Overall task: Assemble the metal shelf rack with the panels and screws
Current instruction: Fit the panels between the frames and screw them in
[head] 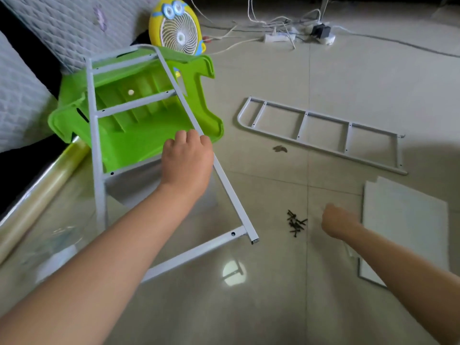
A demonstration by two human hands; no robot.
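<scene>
The side frame [134, 103] is only propped. Its far end leans on the overturned green stool [139, 145] at the left, and its near foot sits on the glossy tile floor [273, 70]. I judge that if my grip slackens while I look away at the hardware, the foot could skate on the tile and the whole frame slide off the plastic. The screws [296, 223] are a second worry. They lie in a loose dark heap on the bare floor, just left of my right hand [338, 224], and a careless sweep would probably scatter them across the smooth tile.

My left hand [188, 160] reaches forward with the arm nearly straight, fingers wrapped over the frame's right rail about halfway along, knuckles up. My right hand is low and near, close to the floor beside the heap, its fingers curled under and seen from behind — whether it already pinches a screw or holds nothing, I cannot tell.

The second side frame [301, 125] lies flat on the floor further off to the right, well apart from both hands. The white panels [403, 220] are stacked at the near right, just beyond my right wrist.
</scene>
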